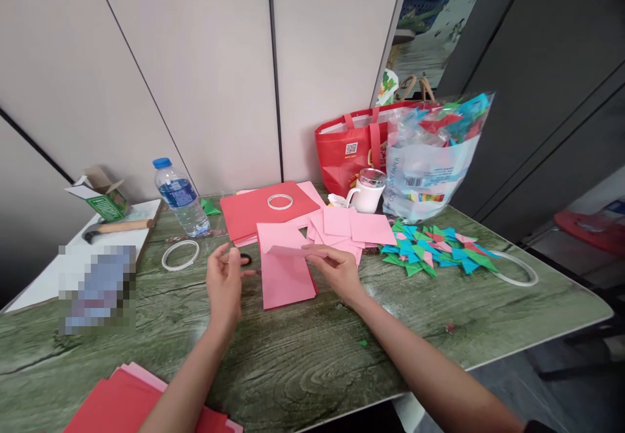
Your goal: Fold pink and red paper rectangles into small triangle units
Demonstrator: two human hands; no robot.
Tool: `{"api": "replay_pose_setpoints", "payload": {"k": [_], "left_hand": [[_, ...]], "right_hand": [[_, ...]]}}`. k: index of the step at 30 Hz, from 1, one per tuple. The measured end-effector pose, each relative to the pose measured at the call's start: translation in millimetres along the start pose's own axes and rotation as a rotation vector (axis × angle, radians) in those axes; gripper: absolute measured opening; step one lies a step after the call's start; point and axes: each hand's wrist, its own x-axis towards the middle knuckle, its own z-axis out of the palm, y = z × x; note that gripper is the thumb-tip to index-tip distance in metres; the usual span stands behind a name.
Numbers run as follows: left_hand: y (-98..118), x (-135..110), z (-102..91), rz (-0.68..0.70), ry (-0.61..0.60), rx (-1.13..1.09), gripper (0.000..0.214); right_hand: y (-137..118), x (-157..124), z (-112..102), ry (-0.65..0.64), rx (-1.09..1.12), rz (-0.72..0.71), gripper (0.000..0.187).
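Keeping edges square is advised: a pink paper sheet (286,250) beside the left hand (225,286), which seems empty, is pinched by the right hand (338,273).

The sheets (287,281) look like matt paper, the tabletop (293,368) smooth wood grain, the bottle (180,197) glossy plastic

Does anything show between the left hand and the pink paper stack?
Yes: a black looped handle shows in the gap between the left hand and the left edge of the pink paper stack.
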Motion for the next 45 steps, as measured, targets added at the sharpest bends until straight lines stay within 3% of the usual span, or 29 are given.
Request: {"api": "replay_pose_setpoints", "payload": {"k": [3,6,10,13,15,18,22,33,45], "left_hand": [[-2,6,1.3,-0.27,-0.198,-0.246,0.046],[-3,8,1.1,-0.34,-0.323,-0.335,0.04],[-2,2,1.4,-0.417,-0.398,-0.309,0.038],[-1,-9,5.4,-0.473,-0.513,-0.271,0.04],[0,-16,8.6,-0.493,-0.559,-0.244,0.041],[2,-22,11.4,-0.493,-0.586,-0.223,0.045],[1,-20,10.2,-0.39,-0.609,-0.196,0.046],[-6,-15,3.6,-0.258,-0.588,-0.104,0.05],[-4,-14,4.2,-0.216,-0.542,0.003,0.042]], "right_hand": [[-6,-3,1,-0.188,0.05,0.037,0.013],[-4,-6,4,-0.329,-0.007,0.101,0.014],[4,-5,6,-0.176,-0.091,0.093,0.015],[7,-2,5,-0.052,-0.058,0.012,0.013],[7,-1,4,-0.02,-0.031,0.035,0.011],[8,-2,5,0.005,-0.028,0.103,0.013],[12,-4,6,0.017,0.027,0.189,0.028],[10,-3,4,-0.033,-0.059,0.207,0.026],[12,-3,4,-0.049,-0.065,0.221,0.029]]}}
